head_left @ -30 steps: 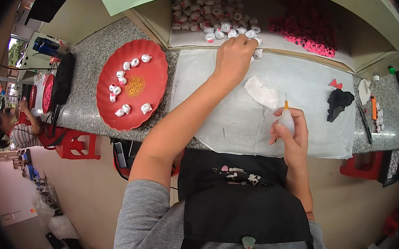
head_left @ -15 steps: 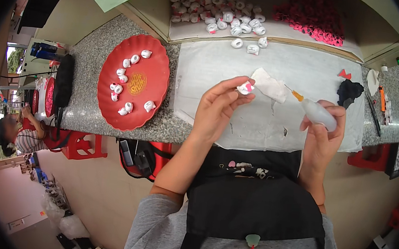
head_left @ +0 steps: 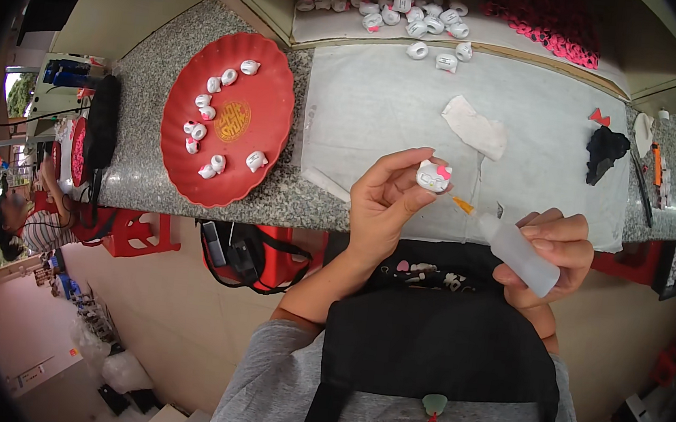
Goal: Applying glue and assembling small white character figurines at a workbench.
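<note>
Bottle (head_left: 522,257): moved closer to the white cat-head piece (head_left: 432,177) since the earlier frame; its needle tip is hard to make out.
Left hand (head_left: 391,204): thumb and fingers pinched on that piece, above the paper sheet (head_left: 372,108); its underside hidden.
Right hand (head_left: 547,251): curled round the bottle.
Heap of white pieces (head_left: 403,3): cut off above.
Bench (head_left: 137,143): front edge partly hidden behind both arms.
Sheet: room between white cloth (head_left: 474,128) and black cloth (head_left: 606,153).

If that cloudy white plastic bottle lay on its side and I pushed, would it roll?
The cloudy white plastic bottle would probably roll, since its body looks round. Its tapered orange nozzle could be fragile, being so slim.
</note>
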`<state>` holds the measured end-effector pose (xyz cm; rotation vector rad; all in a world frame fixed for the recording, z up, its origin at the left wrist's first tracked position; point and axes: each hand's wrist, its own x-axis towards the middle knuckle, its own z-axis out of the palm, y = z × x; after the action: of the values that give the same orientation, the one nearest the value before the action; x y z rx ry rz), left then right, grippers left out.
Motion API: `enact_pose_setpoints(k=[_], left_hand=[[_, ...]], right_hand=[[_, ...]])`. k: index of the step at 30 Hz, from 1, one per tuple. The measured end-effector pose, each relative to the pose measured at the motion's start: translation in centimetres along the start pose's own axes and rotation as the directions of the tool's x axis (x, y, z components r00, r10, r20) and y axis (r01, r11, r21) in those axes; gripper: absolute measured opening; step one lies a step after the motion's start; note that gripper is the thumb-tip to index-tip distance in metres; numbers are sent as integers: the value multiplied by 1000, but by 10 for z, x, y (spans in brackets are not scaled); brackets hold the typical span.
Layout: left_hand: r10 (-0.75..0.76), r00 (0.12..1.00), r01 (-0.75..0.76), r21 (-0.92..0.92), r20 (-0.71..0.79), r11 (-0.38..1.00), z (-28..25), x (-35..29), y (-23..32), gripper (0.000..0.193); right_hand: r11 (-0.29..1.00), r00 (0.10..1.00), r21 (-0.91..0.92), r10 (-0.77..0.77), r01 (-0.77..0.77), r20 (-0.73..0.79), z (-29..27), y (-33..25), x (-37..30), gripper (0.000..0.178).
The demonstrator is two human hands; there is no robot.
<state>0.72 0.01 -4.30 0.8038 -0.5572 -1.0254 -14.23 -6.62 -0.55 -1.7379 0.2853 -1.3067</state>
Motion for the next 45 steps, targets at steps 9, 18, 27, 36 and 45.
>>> enact_pose_setpoints(k=[9,18,27,36,45], left_hand=[[36,999,-39,72,38,997,0,-1,-3,35],[5,1000,-5,70,7,998,0,-1,-4,35],[-7,999,4,84,36,996,-1,-1,-4,35],[-20,999,15,107,40,994,1,-2,-2,35],[121,981,-169,351,154,921,-3,0,-3,32]], right_hand=[[1000,999,-18,-22,23,42,-2,0,-3,49],[997,997,-52,-53,56,48,-1,1,0,37],[995,996,-38,-90,89,-24,3,5,-1,36],[995,995,-32,-97,96,-10,4,6,-2,37],[997,998,-54,-51,52,20,5,3,-2,37]])
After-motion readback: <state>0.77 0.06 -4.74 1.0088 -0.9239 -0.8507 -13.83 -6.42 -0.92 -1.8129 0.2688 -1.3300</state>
